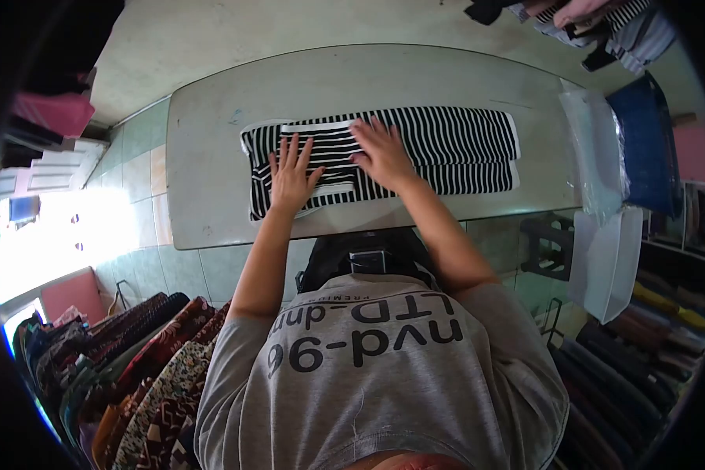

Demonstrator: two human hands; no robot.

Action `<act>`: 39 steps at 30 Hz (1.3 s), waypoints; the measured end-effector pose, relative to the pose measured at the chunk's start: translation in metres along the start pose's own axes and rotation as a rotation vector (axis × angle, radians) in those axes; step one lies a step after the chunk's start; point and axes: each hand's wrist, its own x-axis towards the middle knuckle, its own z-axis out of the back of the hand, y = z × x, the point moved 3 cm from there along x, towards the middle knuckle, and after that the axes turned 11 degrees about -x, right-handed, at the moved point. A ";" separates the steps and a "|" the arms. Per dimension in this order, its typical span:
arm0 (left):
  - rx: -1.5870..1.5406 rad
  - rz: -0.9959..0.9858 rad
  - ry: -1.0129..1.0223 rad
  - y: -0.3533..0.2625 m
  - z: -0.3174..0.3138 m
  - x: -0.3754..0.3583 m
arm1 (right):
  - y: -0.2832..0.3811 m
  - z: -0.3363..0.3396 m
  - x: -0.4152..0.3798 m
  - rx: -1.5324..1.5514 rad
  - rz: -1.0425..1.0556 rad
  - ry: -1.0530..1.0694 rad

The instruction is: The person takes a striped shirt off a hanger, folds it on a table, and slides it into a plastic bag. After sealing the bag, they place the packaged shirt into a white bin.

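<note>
A black-and-white striped garment (454, 145) lies partly folded into a long strip across the table, with white trim along some edges. My left hand (291, 176) rests flat on its left part, fingers spread, where a folded-over section has stripes running lengthwise. My right hand (382, 153) lies on the cloth near the middle, at the end of that folded section, with its fingers stretched out. Both palms face down and hide the cloth beneath them. Neither hand grips anything.
The pale table (211, 188) has rounded corners. Clear plastic bags (591, 149) lie at its right end, beside a blue bin (644, 145) and a translucent container (605, 266). Clothes hang on racks (160, 352) at lower left and lower right (634, 368). More garments (603, 27) appear at upper right.
</note>
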 end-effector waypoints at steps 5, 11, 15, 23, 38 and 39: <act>0.007 -0.189 0.149 -0.019 0.028 -0.005 | -0.125 0.058 -0.075 -0.017 -0.281 -0.263; 0.120 -0.181 0.186 -0.007 0.017 -0.006 | -0.171 0.077 -0.130 -0.598 -0.423 -0.153; 0.175 -0.121 0.196 -0.005 0.030 0.002 | -0.174 0.083 -0.130 -0.551 -0.329 -0.300; 0.050 0.023 0.193 -0.030 0.040 0.016 | -0.185 0.079 -0.129 -0.612 -0.661 -0.371; -0.862 0.095 0.170 -0.080 0.005 0.033 | -0.186 0.120 -0.103 0.093 -0.912 -0.121; -1.178 0.253 0.333 -0.099 0.011 0.037 | -0.154 0.133 -0.090 0.136 -0.801 -0.117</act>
